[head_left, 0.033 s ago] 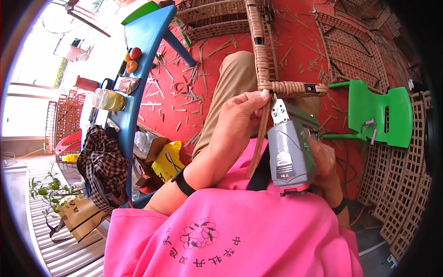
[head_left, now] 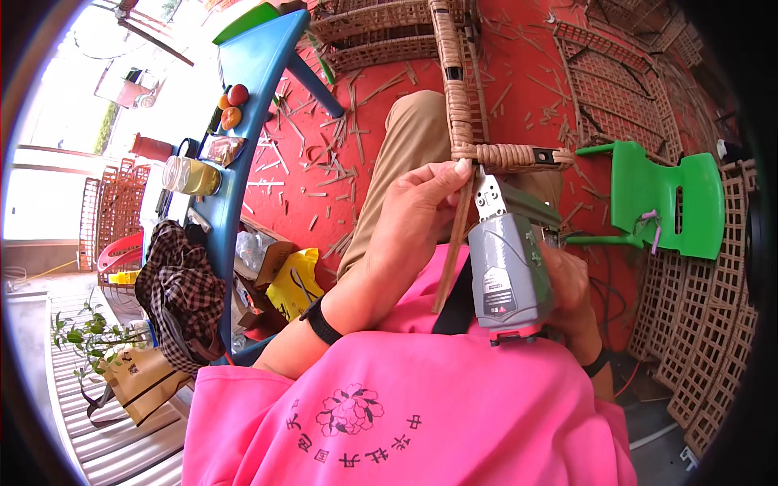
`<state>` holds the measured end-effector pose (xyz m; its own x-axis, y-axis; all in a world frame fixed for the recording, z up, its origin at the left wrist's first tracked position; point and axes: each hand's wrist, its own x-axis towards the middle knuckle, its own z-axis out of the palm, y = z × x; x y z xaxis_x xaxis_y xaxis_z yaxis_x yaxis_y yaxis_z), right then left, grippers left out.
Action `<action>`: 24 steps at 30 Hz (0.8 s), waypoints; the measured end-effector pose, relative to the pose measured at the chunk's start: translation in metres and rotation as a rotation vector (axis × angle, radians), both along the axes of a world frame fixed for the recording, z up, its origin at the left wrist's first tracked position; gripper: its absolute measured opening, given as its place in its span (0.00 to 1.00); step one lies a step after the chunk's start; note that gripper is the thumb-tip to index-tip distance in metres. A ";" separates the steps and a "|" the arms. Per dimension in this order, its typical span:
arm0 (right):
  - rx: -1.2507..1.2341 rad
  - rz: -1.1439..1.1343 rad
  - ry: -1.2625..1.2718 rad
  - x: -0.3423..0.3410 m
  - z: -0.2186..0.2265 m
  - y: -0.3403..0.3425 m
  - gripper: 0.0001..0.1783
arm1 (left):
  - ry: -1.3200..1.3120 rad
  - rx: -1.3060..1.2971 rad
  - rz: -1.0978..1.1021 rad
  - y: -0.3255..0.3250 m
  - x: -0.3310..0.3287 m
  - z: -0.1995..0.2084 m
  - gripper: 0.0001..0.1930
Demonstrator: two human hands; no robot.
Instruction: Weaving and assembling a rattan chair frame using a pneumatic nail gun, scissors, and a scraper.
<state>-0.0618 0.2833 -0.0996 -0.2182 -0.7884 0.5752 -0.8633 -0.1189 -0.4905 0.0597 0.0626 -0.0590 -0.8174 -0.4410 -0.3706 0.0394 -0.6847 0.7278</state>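
A frame wrapped in brown wicker strip stands before me, with a short wrapped bar going right from its corner. My left hand is closed, thumb and finger pinching a flat wicker strip at that corner; the strip's loose end hangs toward me. A grey nail gun points its metal nose up at the corner, close beside my left fingertips. My right hand is wrapped round the tool from the right, its fingers mostly hidden behind the body. Whether the nose touches the frame I cannot tell.
At left, a blue table carries tomatoes, a jar of yellowish liquid and a checked cloth. A green chair stands at right by stacked woven panels. Wicker scraps litter the red floor.
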 end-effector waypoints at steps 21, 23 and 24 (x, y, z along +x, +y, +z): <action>0.025 0.022 -0.011 -0.001 0.003 -0.003 0.37 | -0.057 -0.514 0.203 -0.006 -0.014 -0.003 0.08; -0.003 0.024 -0.013 -0.001 0.003 -0.002 0.38 | 0.042 -0.674 0.241 -0.022 -0.017 0.002 0.13; -0.007 0.028 -0.006 -0.001 0.002 -0.002 0.38 | 0.029 -0.756 0.229 -0.031 -0.017 0.006 0.16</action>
